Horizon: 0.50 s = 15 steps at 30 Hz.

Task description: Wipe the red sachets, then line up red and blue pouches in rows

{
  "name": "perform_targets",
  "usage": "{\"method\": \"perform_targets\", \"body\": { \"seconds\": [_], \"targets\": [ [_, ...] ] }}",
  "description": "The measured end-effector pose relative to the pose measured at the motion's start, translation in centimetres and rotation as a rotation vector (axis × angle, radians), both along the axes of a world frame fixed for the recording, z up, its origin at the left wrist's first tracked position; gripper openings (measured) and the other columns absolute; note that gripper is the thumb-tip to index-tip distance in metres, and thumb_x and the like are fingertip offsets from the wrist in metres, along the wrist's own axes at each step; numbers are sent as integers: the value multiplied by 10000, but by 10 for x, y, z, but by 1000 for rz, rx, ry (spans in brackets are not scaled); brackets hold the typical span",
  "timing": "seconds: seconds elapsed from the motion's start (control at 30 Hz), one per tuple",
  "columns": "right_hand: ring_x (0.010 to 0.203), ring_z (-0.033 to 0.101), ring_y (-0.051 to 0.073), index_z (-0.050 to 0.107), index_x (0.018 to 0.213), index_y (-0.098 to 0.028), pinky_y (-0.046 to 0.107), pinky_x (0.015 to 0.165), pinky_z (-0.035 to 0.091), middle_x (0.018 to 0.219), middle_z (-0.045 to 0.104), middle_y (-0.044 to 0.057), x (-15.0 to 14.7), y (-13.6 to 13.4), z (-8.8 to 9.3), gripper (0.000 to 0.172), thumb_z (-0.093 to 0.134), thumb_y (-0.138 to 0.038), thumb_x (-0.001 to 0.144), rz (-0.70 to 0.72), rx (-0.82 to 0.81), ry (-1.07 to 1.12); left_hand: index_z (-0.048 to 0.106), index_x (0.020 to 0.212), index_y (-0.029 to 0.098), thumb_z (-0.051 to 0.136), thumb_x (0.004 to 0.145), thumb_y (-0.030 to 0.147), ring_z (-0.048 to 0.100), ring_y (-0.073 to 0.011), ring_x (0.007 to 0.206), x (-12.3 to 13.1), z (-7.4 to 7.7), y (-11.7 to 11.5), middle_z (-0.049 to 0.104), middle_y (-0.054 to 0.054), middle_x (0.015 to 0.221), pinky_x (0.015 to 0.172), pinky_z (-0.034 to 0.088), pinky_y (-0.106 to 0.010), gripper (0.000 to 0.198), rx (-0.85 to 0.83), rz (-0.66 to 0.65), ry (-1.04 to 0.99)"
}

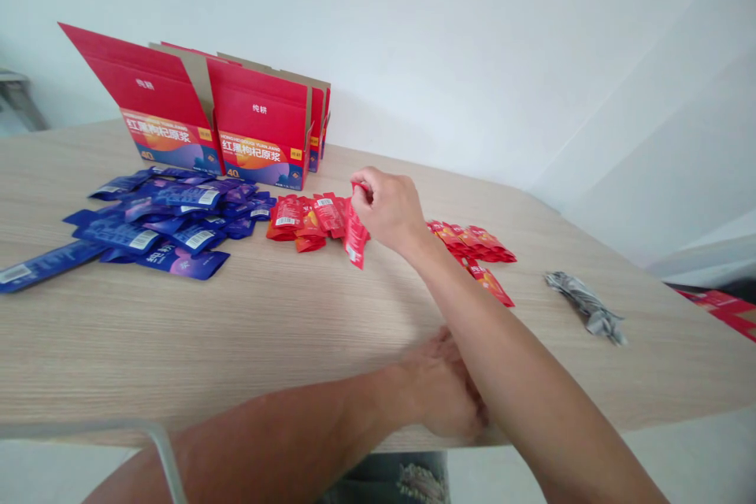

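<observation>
My right hand reaches across the table and pinches a red sachet that hangs down from its fingers, just right of a small pile of red sachets. My left hand rests near the table's front edge, mostly hidden behind my right forearm; its fingers do not show. More red sachets lie to the right of my right arm. A heap of blue sachets spreads over the left part of the table.
Open red cartons stand at the back of the wooden table against a white wall. A crumpled silver wrapper lies at the right. A metal chair rail shows at bottom left.
</observation>
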State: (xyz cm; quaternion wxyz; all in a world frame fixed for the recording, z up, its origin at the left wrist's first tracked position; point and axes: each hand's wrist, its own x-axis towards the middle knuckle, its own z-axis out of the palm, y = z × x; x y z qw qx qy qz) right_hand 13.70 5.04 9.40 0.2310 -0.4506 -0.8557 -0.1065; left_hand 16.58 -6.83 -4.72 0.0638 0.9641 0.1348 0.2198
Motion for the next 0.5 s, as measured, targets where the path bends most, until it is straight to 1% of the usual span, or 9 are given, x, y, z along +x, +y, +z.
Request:
{"method": "perform_targets", "body": {
  "seconds": [0.07, 0.1, 0.17, 0.23, 0.33, 0.37, 0.4, 0.43, 0.5],
  "targets": [
    [980, 756, 291, 769, 1189, -155, 383, 887, 537, 1040, 811, 131, -1, -12, 4, 308, 512, -173, 1020, -15, -57, -126, 510, 1598, 55, 433, 1112, 363, 251, -255, 1665, 0, 0, 0, 429, -101, 1720, 1380, 181, -348, 581, -36, -32, -11],
    [991, 760, 311, 778, 1149, -144, 393, 873, 543, 1038, 809, 154, -3, -17, -1, 295, 519, -160, 1009, -7, -96, -204, 496, 1602, 42, 408, 1125, 345, 252, -251, 1664, -2, 1, -1, 412, -111, 1728, 1385, 153, -358, 573, -62, -62, -14],
    [1026, 764, 337, 767, 1168, -132, 406, 853, 558, 1064, 805, 188, -12, -27, -19, 312, 496, -131, 1013, 34, -181, -329, 467, 1621, 54, 386, 1144, 362, 257, -247, 1662, -6, 3, -2, 356, -119, 1752, 1389, 123, -385, 573, -149, -63, 38],
    [1036, 768, 337, 715, 1273, -140, 410, 835, 571, 1091, 804, 190, -22, -35, -41, 339, 471, -129, 1038, 93, -245, -376, 343, 1679, 41, 449, 1127, 469, 223, -286, 1671, -12, 5, -5, 230, -164, 1787, 1384, 147, -427, 707, -286, 18, 134],
    [1030, 775, 339, 633, 1354, -155, 406, 804, 582, 1122, 803, 182, -26, -43, -61, 336, 562, -329, 1076, 139, -321, -325, 114, 1733, 45, 594, 1042, 588, 66, -376, 1681, -17, 7, -8, -6, -211, 1798, 1374, 133, -527, 1002, -400, 124, 223],
    [1036, 775, 344, 618, 1355, -152, 402, 798, 582, 1134, 801, 186, -23, -45, -62, 403, 608, -430, 1062, 127, -353, -291, 119, 1740, 75, 621, 1032, 573, 41, -388, 1678, -17, 8, -8, -16, -194, 1801, 1372, 121, -549, 1001, -397, 120, 220],
    [1053, 771, 352, 607, 1351, -146, 401, 798, 582, 1153, 795, 196, -17, -47, -61, 497, 655, -520, 1029, 104, -389, -263, 184, 1742, 115, 638, 1033, 538, 51, -392, 1676, -17, 9, -9, 30, -166, 1809, 1372, 119, -559, 942, -381, 100, 206],
    [1078, 764, 363, 601, 1348, -136, 404, 804, 580, 1185, 784, 213, -11, -50, -58, 584, 702, -582, 985, 78, -428, -253, 270, 1729, 149, 641, 1041, 496, 86, -388, 1675, -16, 10, -9, 117, -136, 1811, 1374, 124, -557, 856, -357, 73, 183],
    [1125, 742, 392, 604, 1336, -114, 413, 817, 577, 1251, 753, 251, 5, -53, -53, 704, 821, -605, 880, 47, -505, -295, 407, 1682, 182, 619, 1062, 430, 168, -370, 1670, -14, 11, -9, 304, -93, 1775, 1380, 149, -533, 701, -303, 26, 124]
  ]
}}
